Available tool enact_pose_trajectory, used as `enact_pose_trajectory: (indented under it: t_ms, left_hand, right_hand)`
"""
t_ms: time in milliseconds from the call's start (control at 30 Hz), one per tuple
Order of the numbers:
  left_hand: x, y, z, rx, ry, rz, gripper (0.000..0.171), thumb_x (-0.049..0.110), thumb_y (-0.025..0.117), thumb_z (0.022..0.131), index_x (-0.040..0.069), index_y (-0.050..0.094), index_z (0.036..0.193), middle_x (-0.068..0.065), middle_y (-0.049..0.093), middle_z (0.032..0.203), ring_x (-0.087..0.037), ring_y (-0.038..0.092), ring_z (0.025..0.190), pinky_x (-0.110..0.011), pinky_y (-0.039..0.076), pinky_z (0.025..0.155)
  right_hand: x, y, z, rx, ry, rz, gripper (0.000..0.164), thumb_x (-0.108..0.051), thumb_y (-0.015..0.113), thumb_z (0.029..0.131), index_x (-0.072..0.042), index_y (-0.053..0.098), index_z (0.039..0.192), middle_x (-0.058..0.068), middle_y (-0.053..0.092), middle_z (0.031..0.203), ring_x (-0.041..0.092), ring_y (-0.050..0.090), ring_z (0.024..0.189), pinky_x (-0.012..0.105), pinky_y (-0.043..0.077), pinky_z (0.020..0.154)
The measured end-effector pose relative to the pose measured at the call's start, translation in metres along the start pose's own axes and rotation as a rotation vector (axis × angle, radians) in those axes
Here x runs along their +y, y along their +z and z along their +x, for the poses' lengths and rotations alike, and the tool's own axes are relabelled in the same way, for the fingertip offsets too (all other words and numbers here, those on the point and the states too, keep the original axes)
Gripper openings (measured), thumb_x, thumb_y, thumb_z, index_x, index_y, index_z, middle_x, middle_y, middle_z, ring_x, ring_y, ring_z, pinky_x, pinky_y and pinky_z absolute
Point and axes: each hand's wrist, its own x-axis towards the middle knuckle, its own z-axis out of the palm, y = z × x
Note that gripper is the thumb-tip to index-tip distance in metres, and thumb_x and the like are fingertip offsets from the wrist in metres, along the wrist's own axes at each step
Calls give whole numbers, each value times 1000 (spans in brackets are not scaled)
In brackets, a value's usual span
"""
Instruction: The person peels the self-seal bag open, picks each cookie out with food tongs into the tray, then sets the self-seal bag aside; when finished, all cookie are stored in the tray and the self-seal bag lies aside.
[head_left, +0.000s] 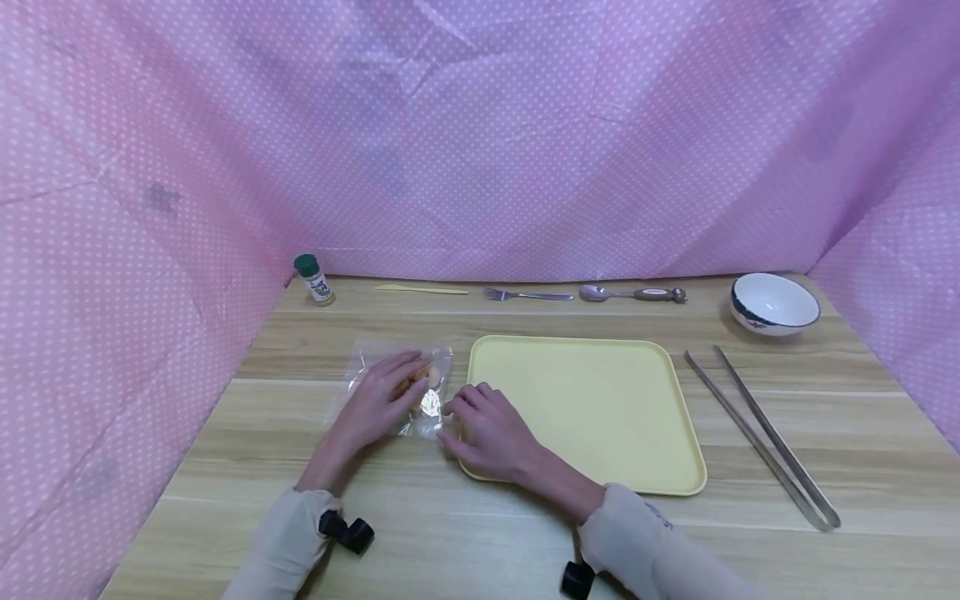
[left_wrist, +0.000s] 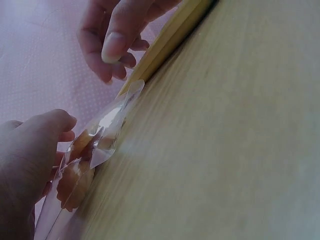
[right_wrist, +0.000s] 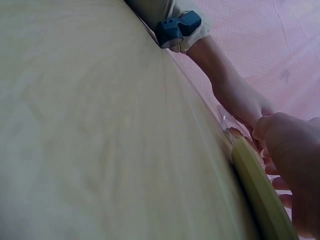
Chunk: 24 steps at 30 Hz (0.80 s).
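Observation:
A clear plastic bag [head_left: 441, 365] lies on the table left of the pale yellow tray [head_left: 585, 408]. Inside it are orange-brown pieces with scalloped edges [left_wrist: 75, 186], seen best in the left wrist view. My left hand [head_left: 378, 396] rests over the bag's left part, fingers extended and covering some of the contents. Over the tray's left rim hovers my right hand [head_left: 495, 429], its fingers loosely bent and nothing held. Its thumb points toward the bag's lower right corner. In the left wrist view the right-hand fingers [left_wrist: 114, 45] appear above the bag's end.
Along the back lie a yellow knife [head_left: 422, 289], a fork [head_left: 528, 296] and a spoon [head_left: 633, 294]. A green-capped shaker [head_left: 315, 281] stands back left, a white bowl [head_left: 776, 302] back right. Long metal tongs [head_left: 772, 446] lie right of the tray. Pink dotted cloth [head_left: 480, 142] surrounds the table.

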Motion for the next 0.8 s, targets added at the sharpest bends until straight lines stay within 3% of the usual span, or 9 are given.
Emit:
enact_pose_trajectory:
  t_ms: [267,800]
  left_hand:
    - [-1,2,0,-21,3,5,41,28,61,107,6,63,142,-17,52,153,-38,43,143,-57,32,119]
    - [-4,3,0,-54,-25,13,44,31,56,109,7,59,146,-14,49,156,-37,41,145,-56,30,120]
  right_hand:
    - [-7,8,5,-51,33,-104,28,-40,74,93,-16,72,108,0,63,108,22,55,99,37,46,85]
    - [-18,17,16,-10,71,-263,37,-48,76,87,-16,68,102,1,66,106,23,58,98,39,47,86]
